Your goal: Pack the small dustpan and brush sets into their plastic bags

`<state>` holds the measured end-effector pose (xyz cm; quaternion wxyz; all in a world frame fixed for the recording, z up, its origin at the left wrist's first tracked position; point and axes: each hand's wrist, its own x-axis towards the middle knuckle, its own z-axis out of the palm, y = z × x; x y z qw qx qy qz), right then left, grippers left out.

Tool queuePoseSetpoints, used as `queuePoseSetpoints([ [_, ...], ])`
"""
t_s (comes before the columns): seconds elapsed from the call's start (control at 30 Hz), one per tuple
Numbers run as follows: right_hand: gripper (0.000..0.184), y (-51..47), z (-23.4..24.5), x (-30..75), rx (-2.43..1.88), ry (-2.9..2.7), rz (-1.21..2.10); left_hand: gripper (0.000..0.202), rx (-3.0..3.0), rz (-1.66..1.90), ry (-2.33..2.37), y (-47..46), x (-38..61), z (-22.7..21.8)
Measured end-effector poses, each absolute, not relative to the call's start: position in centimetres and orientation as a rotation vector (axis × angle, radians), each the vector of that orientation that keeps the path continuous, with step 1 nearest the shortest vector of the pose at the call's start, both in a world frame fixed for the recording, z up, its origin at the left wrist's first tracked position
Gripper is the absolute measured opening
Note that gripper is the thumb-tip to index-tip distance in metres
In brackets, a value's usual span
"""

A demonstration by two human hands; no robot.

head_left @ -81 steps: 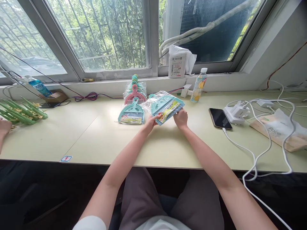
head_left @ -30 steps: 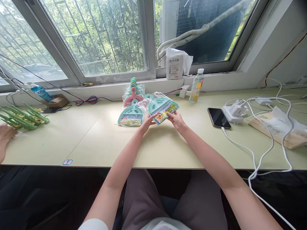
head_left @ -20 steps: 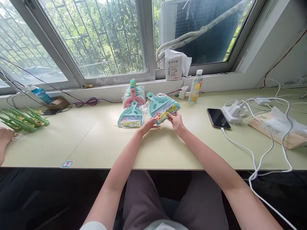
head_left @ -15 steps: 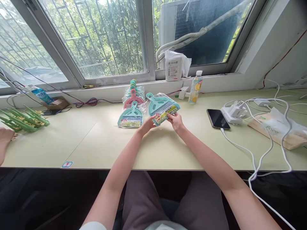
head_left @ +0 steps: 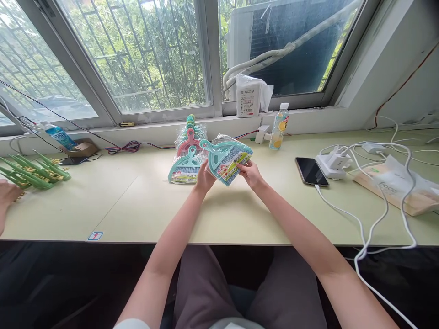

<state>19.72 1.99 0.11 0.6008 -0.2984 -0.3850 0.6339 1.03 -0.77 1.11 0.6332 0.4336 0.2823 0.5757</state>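
Note:
Between my two hands is a teal dustpan and brush set (head_left: 224, 157) in clear plastic, tilted with its handle to the upper left and its printed label facing up. My left hand (head_left: 206, 177) grips its left side near the handle. At its lower right edge, my right hand (head_left: 252, 173) pinches the package. Just behind my left hand, another teal dustpan set (head_left: 187, 167) lies on the desk, partly covered by my fingers. A pink dustpan set (head_left: 190, 142) and several more wrapped sets stretch back from it toward the window.
A drink bottle (head_left: 279, 126) stands at the back. Right of it lie a phone (head_left: 312, 171), a power strip (head_left: 332, 164), loose white cables and a tissue pack (head_left: 394, 185). At far left, another person's hand (head_left: 7, 194) is beside green plastic pieces (head_left: 34, 171).
The held dustpan set has turned and shifted slightly left and nearer to me. My left hand has moved up along its side toward the handle; my right hand stays at the label edge.

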Motion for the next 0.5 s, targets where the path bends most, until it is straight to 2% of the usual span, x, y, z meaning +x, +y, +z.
queuePoseSetpoints([
  [0.1, 0.035, 1.9, -0.1, 19.4, -0.661, -0.883, 1.473, 0.074, 0.970, 1.448, 0.629, -0.7, 0.4, 1.6],
  [0.17, 0.035, 1.6, -0.1, 19.1, -0.642, -0.885, 1.485, 0.079, 0.941, 1.501, 0.654, -0.3, -0.1, 1.5],
  [0.5, 0.038, 0.4, 0.1, 18.2, -0.590, -1.108, 1.619, 0.074, 0.985, 1.333, 0.607, -0.2, 0.4, 0.7],
])
